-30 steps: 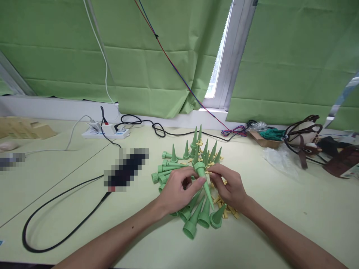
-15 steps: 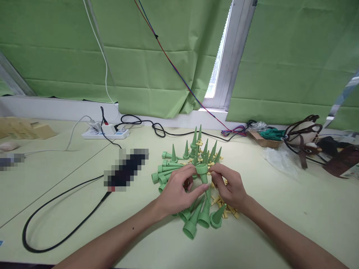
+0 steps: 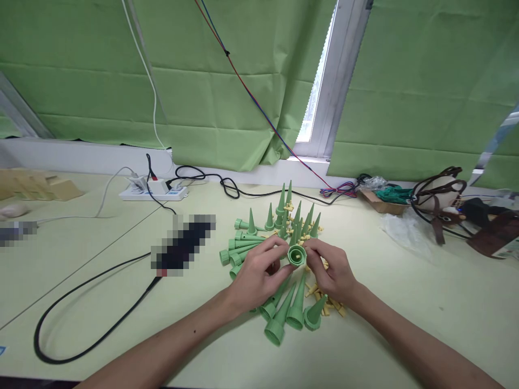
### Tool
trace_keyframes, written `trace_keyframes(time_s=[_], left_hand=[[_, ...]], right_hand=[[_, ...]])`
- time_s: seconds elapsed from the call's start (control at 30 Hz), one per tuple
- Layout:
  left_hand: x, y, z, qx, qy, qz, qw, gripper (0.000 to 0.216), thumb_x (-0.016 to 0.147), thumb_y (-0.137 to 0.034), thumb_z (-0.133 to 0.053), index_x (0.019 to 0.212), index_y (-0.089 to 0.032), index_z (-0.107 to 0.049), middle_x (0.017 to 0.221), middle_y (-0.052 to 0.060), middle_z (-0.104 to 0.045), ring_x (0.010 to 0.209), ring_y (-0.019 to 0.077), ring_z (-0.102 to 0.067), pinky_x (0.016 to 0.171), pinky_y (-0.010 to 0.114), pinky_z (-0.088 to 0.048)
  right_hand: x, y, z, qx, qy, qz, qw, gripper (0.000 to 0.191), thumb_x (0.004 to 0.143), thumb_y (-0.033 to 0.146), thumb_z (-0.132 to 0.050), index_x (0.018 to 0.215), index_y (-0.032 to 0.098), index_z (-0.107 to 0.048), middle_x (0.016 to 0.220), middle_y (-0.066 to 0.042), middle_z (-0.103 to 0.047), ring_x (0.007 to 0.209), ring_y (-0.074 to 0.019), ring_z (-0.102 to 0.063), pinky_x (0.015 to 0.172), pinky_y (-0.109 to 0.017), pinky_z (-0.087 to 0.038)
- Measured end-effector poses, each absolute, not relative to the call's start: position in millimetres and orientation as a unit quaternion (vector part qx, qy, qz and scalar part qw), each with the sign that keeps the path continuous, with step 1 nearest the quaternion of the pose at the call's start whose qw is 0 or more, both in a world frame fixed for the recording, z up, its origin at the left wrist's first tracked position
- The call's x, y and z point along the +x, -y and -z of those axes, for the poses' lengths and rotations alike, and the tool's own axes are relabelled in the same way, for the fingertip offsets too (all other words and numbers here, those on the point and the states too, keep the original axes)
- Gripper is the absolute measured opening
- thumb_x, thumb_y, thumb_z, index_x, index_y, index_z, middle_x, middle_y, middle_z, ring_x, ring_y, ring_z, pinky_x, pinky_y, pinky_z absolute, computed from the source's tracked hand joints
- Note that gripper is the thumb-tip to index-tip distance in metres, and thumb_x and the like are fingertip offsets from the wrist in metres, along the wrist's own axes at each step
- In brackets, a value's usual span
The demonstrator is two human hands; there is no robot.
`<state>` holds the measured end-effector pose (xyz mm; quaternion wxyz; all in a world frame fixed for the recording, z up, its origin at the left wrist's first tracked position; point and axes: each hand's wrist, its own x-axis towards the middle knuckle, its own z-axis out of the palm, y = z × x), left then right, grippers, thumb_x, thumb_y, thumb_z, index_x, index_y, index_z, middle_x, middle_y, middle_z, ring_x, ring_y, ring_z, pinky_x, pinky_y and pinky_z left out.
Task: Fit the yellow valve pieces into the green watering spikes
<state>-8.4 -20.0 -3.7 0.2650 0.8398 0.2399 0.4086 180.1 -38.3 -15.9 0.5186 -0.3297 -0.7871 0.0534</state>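
Observation:
My left hand [image 3: 261, 270] is closed around a hollow green plastic cone [image 3: 297, 256], a watering-spike shape. Its open, ribbed end faces me, and a small yellow piece shows inside. At the right side of the rim, my right hand [image 3: 328, 265] pinches with thumb and fingertips; what lies between them is hidden. More green cones [image 3: 277, 326] lie around and below my hands. Behind them, several cones [image 3: 252, 222] stand point up. Small yellow T-shaped pieces [image 3: 334, 306] are heaped beside and under my right hand.
A dark pixelated object [image 3: 182, 246] with a black cable lies to the left. Farther back stands a white power strip [image 3: 154, 193]. At the back right are a cardboard box [image 3: 379, 202], a clear plastic bag [image 3: 405, 232] and a bag with brown straps [image 3: 440, 189].
The held cone has tipped so that its open end turned toward me, showing its inside. Both hands stay close to where they were.

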Motion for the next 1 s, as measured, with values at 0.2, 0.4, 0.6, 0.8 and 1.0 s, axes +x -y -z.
trace_keyframes(time_s=[0.2,0.4,0.6,0.8,1.0], left_hand=[[-8.2,19.4,7.2,0.844,-0.239,-0.418,0.237,0.010,0.094,-0.019,-0.051,0.093,-0.017,-0.061,0.093,0.005,-0.055,0.058,0.0083,-0.041,0.052,0.023,-0.036],[-9.0,18.2,6.1,0.841,-0.247,-0.430,0.216,0.017,0.091,-0.011,-0.049,0.103,-0.019,-0.058,0.092,0.003,-0.055,0.064,0.0095,-0.046,0.054,0.021,-0.037],[-9.8,18.4,5.0,0.814,-0.310,-0.440,0.218,0.011,0.084,-0.011,-0.054,0.088,-0.019,-0.048,0.075,-0.003,-0.048,0.056,0.0084,-0.041,0.052,0.021,-0.033],[-8.3,18.5,2.7,0.823,-0.300,-0.428,0.223,0.010,0.088,-0.012,-0.049,0.081,-0.017,-0.054,0.074,-0.001,-0.051,0.061,0.0104,-0.045,0.056,0.022,-0.035],[-6.9,18.6,-1.3,0.822,-0.295,-0.406,0.269,0.020,0.095,-0.022,-0.043,0.080,-0.016,-0.054,0.075,0.001,-0.051,0.064,0.0126,-0.044,0.057,0.025,-0.036]], right_hand=[[179.2,39.9,13.7,-0.333,0.785,-0.031,0.522,0.019,0.095,0.012,-0.041,0.083,0.020,-0.052,0.066,0.000,-0.052,0.055,-0.0123,-0.045,0.052,-0.024,-0.039],[176.6,41.1,15.3,-0.330,0.775,-0.017,0.538,0.017,0.094,0.010,-0.043,0.086,0.020,-0.054,0.068,-0.002,-0.057,0.056,-0.0131,-0.050,0.053,-0.025,-0.042],[174.7,41.6,12.8,-0.325,0.766,0.002,0.555,0.018,0.093,0.009,-0.044,0.088,0.020,-0.057,0.067,-0.002,-0.059,0.055,-0.0128,-0.051,0.051,-0.024,-0.042],[176.3,40.8,14.4,-0.327,0.763,-0.009,0.558,0.018,0.094,0.011,-0.043,0.091,0.020,-0.059,0.068,-0.002,-0.059,0.055,-0.0136,-0.051,0.051,-0.026,-0.043],[177.0,39.1,14.3,-0.316,0.762,-0.010,0.566,0.020,0.094,0.009,-0.044,0.097,0.020,-0.060,0.068,-0.001,-0.056,0.057,-0.0137,-0.051,0.052,-0.025,-0.043]])
